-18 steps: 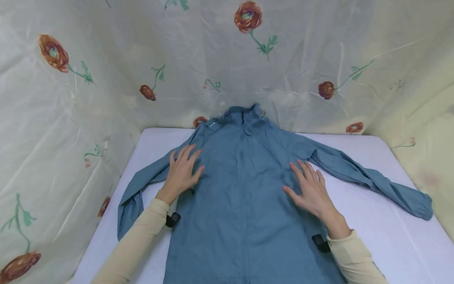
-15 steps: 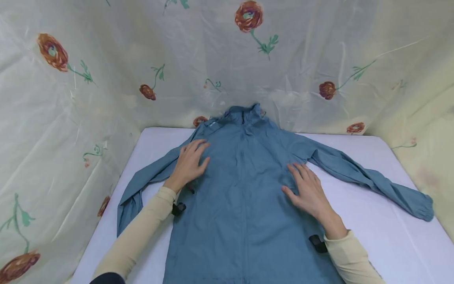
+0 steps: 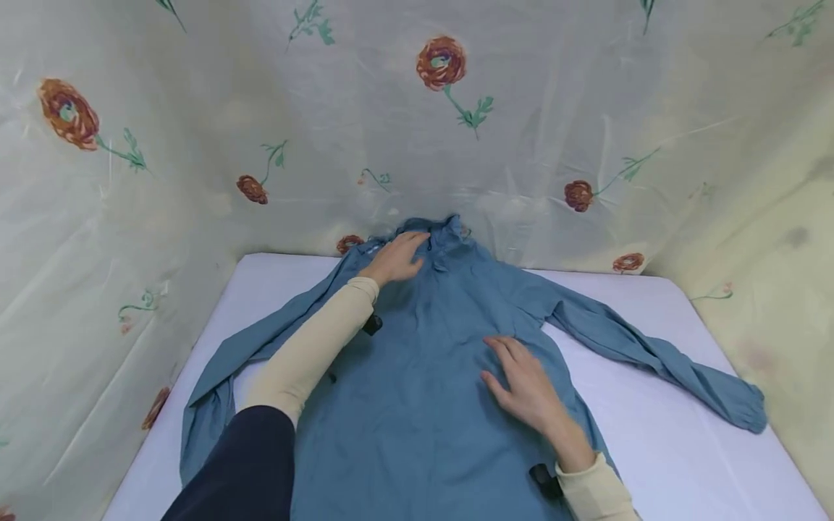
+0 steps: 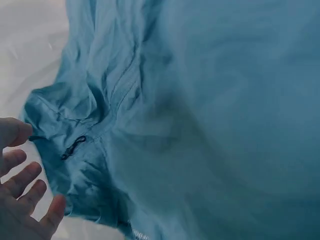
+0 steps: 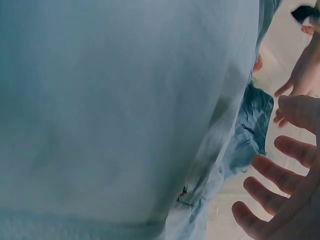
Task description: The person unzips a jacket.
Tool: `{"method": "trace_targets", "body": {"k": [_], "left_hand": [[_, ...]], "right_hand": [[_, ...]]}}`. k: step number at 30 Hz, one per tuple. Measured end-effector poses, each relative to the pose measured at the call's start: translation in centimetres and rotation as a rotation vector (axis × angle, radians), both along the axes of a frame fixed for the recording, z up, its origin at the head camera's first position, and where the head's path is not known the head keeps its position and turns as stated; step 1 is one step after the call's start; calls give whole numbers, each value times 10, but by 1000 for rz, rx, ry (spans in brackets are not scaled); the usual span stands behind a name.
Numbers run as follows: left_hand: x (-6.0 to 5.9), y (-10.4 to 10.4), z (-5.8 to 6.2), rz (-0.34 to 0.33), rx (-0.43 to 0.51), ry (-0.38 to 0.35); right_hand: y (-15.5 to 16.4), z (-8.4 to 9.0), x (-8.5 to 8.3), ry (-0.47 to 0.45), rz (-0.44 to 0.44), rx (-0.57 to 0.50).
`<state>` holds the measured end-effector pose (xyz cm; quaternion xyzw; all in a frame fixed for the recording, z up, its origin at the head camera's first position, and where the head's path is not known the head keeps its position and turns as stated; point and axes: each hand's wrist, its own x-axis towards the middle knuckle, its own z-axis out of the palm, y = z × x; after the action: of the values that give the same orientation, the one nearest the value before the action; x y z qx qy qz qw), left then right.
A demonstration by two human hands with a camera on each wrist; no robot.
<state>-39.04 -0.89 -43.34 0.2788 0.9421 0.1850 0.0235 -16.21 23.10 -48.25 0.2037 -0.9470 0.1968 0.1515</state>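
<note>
A blue zip-up jacket (image 3: 423, 391) lies front-up on a white sheet, sleeves spread to both sides, collar (image 3: 449, 230) against the back wall. My left hand (image 3: 396, 259) reaches far forward, fingers straight, resting by the collar and zip pull (image 4: 74, 147). In the left wrist view the left hand (image 4: 22, 192) shows spread fingers just off the collar fabric. My right hand (image 3: 521, 383) lies flat and open on the jacket's chest, right of the zipper line. In the right wrist view the right hand (image 5: 282, 175) has splayed fingers over the blue cloth (image 5: 125, 110).
A white sheet (image 3: 684, 434) covers the table. Floral plastic sheeting (image 3: 195, 108) walls in the left, back and right sides close to the jacket. The right sleeve (image 3: 658, 358) stretches toward the right wall; the left sleeve (image 3: 215, 383) bends down along the left edge.
My left hand slid from the jacket's left chest up to the collar. My right hand drew slightly inward on the chest. The head view tilted a little.
</note>
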Motion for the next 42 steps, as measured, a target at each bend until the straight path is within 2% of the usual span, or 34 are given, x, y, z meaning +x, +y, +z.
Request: {"method": "trace_targets", "body": {"k": [3, 6, 10, 14, 18, 23, 27, 30, 33, 36, 39, 42], "left_hand": [[-14, 10, 1, 44, -68, -22], [-22, 17, 4, 97, -148, -31], [-26, 25, 5, 190, -245, -39], [-26, 34, 1, 242, -315, 15], [-28, 37, -3, 289, -318, 53], [-33, 32, -7, 336, -306, -16], [-37, 28, -12, 326, -245, -43], [-37, 15, -5, 317, -119, -16], [-36, 3, 4, 266, -18, -8], [-33, -3, 5, 204, 9, -17], [-27, -4, 0, 173, 54, -36], [-20, -3, -7, 145, 112, -39]], "right_hand": [[-2, 2, -2, -26, 7, 3], [-3, 3, -1, -76, 10, -13], [-3, 4, 1, -133, 3, -37], [-4, 4, -1, -154, -7, -32], [-11, 6, -8, -168, 2, -37], [-24, 12, -19, -181, 41, -42], [-29, 16, -27, -175, 56, -45], [-33, 21, -44, -177, 74, -62], [-36, 26, -65, -211, 88, -105], [-41, 32, -85, -281, 89, -165], [-48, 35, -105, -375, 84, -241], [-57, 32, -122, -470, 33, -336]]}}
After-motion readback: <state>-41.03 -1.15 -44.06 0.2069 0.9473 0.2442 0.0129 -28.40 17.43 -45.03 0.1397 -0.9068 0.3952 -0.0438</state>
